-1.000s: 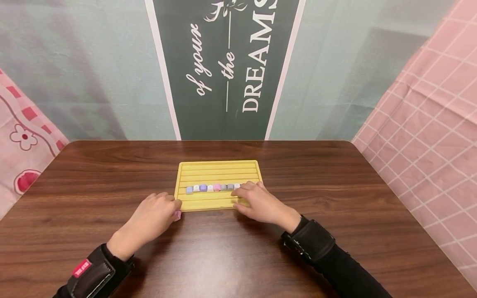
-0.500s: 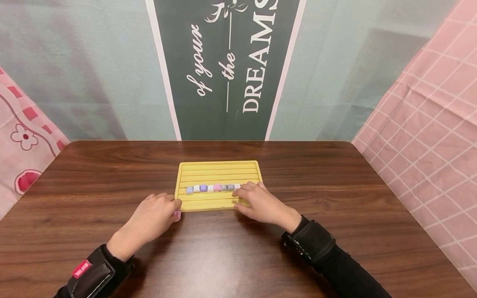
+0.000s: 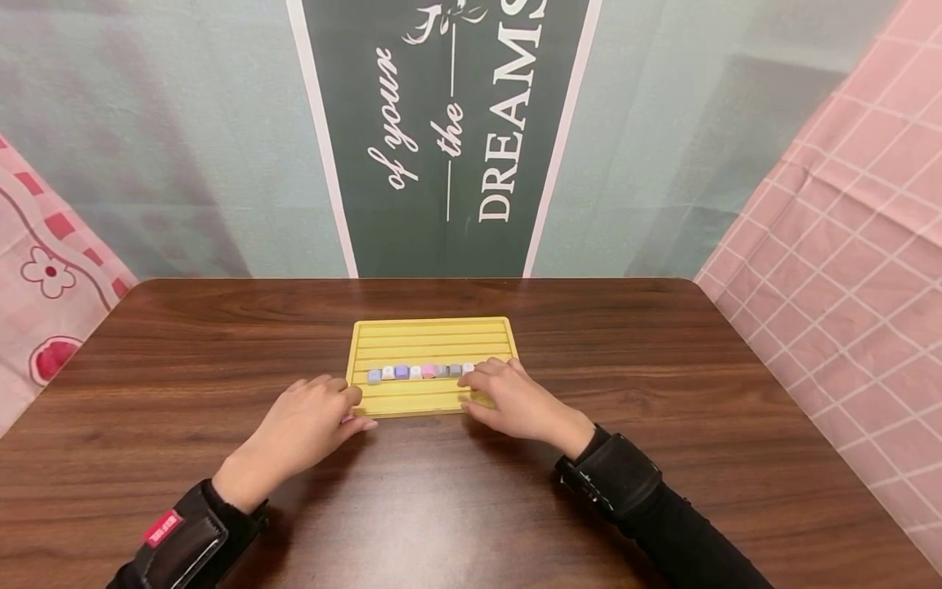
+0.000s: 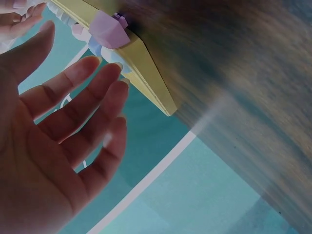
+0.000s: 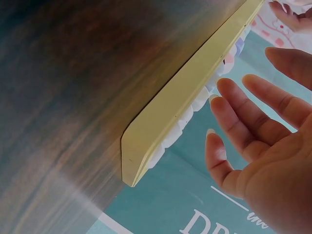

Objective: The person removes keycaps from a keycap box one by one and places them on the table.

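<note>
A yellow ridged tray (image 3: pixel 419 402) lies on the table, with a row of white, grey, purple and pink keycaps (image 3: pixel 401 372) along one groove. My left hand (image 3: pixel 298 429) is at the tray's near left corner, thumb spread from relaxed fingers. Just beyond its fingertips, in the left wrist view, a pink keycap (image 4: pixel 108 30) stands by the tray's edge; the hand covers most of it in the head view. Over the tray's right end, my right hand (image 3: pixel 518 409) has its fingers loosely bent and apart, with nothing held in the right wrist view. It hides the row's right end.
The brown wooden table (image 3: pixel 441 507) extends around the tray. Behind it hangs a green cloth with white lettering (image 3: pixel 508 123). Pink patterned cloths border the left side (image 3: pixel 51 270) and the right side (image 3: pixel 846 286).
My left thumb has swung out to the right, away from the fingers, and now covers most of the pink keycap that showed beside it. My right hand and the row have stayed put.
</note>
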Tool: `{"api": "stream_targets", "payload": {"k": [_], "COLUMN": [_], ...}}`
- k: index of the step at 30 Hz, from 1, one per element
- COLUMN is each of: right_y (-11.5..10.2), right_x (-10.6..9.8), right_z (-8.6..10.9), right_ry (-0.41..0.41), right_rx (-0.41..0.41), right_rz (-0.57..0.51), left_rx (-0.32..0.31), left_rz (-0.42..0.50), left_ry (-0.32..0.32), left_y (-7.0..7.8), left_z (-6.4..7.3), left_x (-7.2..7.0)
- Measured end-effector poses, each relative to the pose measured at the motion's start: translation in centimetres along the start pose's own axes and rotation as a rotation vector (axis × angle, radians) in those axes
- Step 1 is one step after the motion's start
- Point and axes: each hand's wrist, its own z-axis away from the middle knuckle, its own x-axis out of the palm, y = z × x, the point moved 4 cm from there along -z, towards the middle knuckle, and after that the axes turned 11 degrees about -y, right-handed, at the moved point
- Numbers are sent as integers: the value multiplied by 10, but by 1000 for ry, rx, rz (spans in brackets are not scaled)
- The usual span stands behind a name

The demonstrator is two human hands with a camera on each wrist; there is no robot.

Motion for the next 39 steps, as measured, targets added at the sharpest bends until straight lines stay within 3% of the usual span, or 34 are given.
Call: {"api": "stream_targets", "payload": {"k": [14,30,39], "right_y": [1,4,10], "right_x": [2,-3,-8], "right_z": [-1,-3,-2], "right_ry": [4,58,110], "right_rx": [12,19,87], "right_rz": [-23,-25,-6], "left_rx": [-10,-120,-145], "left_rz": [-17,58,78], "left_ry": [16,-75,-161], "left_y": [3,-9,-18], "left_z": [-20,-39,-46], "left_x": [4,8,14]}}
